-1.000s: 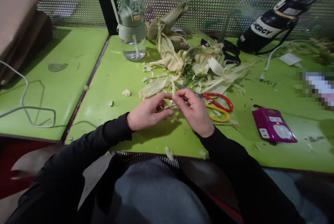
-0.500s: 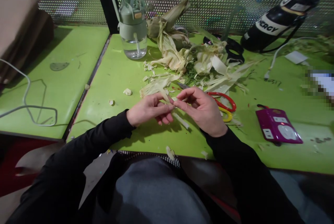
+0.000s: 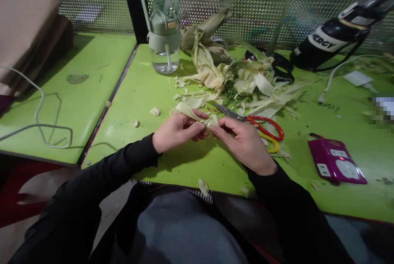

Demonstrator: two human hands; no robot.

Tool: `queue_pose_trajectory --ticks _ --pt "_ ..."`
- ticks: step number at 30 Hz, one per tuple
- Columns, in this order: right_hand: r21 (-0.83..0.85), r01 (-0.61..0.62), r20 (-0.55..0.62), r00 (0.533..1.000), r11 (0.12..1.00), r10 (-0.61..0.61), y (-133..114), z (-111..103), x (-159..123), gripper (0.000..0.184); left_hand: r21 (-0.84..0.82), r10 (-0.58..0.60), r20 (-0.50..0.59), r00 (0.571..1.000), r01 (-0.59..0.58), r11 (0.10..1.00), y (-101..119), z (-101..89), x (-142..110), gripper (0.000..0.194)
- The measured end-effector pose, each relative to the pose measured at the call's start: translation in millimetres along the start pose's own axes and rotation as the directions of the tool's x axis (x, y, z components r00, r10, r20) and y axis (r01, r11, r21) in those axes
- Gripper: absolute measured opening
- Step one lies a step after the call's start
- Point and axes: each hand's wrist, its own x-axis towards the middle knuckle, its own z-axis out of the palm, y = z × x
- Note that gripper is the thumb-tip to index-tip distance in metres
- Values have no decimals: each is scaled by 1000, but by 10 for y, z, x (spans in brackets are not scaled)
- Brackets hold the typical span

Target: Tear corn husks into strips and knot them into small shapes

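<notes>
My left hand and my right hand meet over the green table, both closed on a pale strip of corn husk pinched between their fingertips. Just behind the hands lies a pair of scissors with red and yellow handles, blades pointing left. Further back sits a loose pile of corn husks with some green stems in it.
A green-lidded water bottle stands at the back. A purple power strip lies at right, a black bottle behind it. A white cable loops on the left table. Perforated metal mesh backs the table. Husk scraps dot the surface.
Both hands lowered toward the table and now grip a wider husk strip between them; the thin piece below the hands half a second ago is out of sight. The view shifted slightly.
</notes>
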Motion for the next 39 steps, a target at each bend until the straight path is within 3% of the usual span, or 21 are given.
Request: queue_pose_trajectory --ticks 4,10,19,24,27,31,36,39 --pt "93 -9 -8 1000 996 9 -25 13 3 29 79 -1 17 1000 0 997 -15 -11 5 20" --pt "179 -117 84 991 977 103 -71 -116 -22 38 -49 -60 87 994 65 997 6 -51 9 27" --pt "174 -168 135 980 970 145 -119 -291 -47 39 -106 -33 133 991 48 993 116 -129 -23 33" --pt "56 5 -35 999 998 -3 -76 -182 -33 27 -63 -60 193 979 73 995 56 -100 -4 38" --pt "-8 108 -50 993 994 -108 -50 -109 -27 22 -34 -29 177 984 36 999 0 -40 -1 40" --pt "-20 142 -45 989 990 -143 -40 -44 -28 15 -7 3 147 989 -2 1000 -30 11 -14 39" --pt "-12 204 -175 963 979 -203 -70 32 -59 12 -3 -27 118 993 28 1000 -40 -10 -26 34" --pt "61 157 -178 973 986 -144 -49 45 -54 16 -39 -72 141 987 79 996 -50 -44 -7 25"
